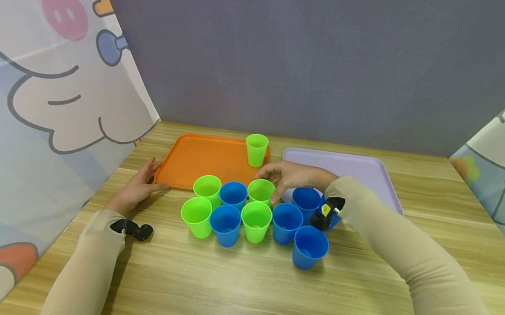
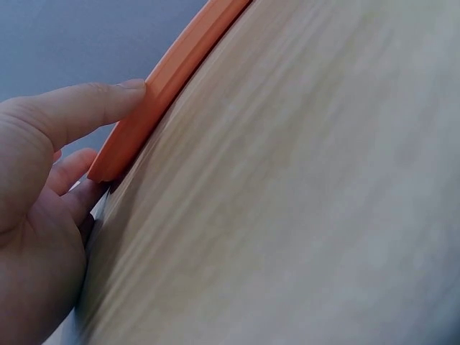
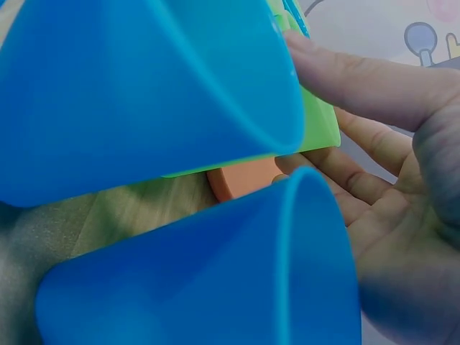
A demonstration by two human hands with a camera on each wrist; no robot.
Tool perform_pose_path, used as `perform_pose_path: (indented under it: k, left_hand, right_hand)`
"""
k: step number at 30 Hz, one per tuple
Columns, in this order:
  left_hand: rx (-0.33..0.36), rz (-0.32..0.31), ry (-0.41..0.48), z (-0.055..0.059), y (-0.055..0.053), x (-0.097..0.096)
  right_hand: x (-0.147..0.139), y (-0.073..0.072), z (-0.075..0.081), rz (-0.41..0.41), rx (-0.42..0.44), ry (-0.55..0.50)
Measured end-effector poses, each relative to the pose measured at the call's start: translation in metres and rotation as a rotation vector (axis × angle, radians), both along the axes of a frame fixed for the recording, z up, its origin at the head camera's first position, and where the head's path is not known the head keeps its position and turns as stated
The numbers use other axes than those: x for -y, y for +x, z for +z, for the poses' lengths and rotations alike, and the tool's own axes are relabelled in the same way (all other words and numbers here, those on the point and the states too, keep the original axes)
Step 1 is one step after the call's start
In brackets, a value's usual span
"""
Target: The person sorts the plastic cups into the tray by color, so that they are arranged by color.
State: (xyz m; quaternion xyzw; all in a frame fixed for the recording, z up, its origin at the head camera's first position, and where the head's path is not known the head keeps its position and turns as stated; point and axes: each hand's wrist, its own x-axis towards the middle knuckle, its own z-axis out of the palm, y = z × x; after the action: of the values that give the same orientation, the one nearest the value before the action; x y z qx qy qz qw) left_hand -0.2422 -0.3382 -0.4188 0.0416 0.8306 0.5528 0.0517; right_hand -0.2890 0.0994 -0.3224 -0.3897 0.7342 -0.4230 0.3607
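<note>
At the near left corner of the orange tray (image 1: pixel 211 161), my left hand (image 1: pixel 137 187) rests with its thumb along the front rim and its fingers by the left side. The left wrist view shows the thumb tip (image 2: pixel 133 93) against the tray's outer rim (image 2: pixel 162 90). My right hand (image 1: pixel 294 175) reaches over a green cup (image 1: pixel 260 188) in the back row, fingers fairly straight. In the right wrist view that green cup (image 3: pixel 320 118) lies between thumb and fingers, partly hidden by a blue cup (image 3: pixel 144 100). Another blue cup (image 3: pixel 180 280) sits close below the palm.
Several green and blue cups stand close together, among them a green cup (image 1: pixel 196 215) and a blue cup (image 1: pixel 310 246). One green cup (image 1: pixel 256 150) stands on the orange tray's right end. A lilac tray (image 1: pixel 369 176) lies behind the right arm. A grey partition (image 1: pixel 288 69) closes the back.
</note>
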Motion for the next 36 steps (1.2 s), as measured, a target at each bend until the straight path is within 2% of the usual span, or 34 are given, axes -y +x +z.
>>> perform_pose_path:
  k: [16, 25, 36]
  left_hand:
    - [-0.002, 0.005, -0.002, 0.003, 0.003, -0.003]
    - [-0.015, 0.005, 0.006, 0.005, 0.005, -0.004]
    - [-0.005, 0.011, -0.011, 0.004, 0.004, -0.003]
  right_hand:
    - [-0.002, -0.001, 0.000, 0.005, -0.026, 0.032]
    - [-0.003, -0.002, 0.011, 0.032, -0.137, 0.031]
    - [0.000, -0.008, 0.024, 0.006, -0.168, 0.097]
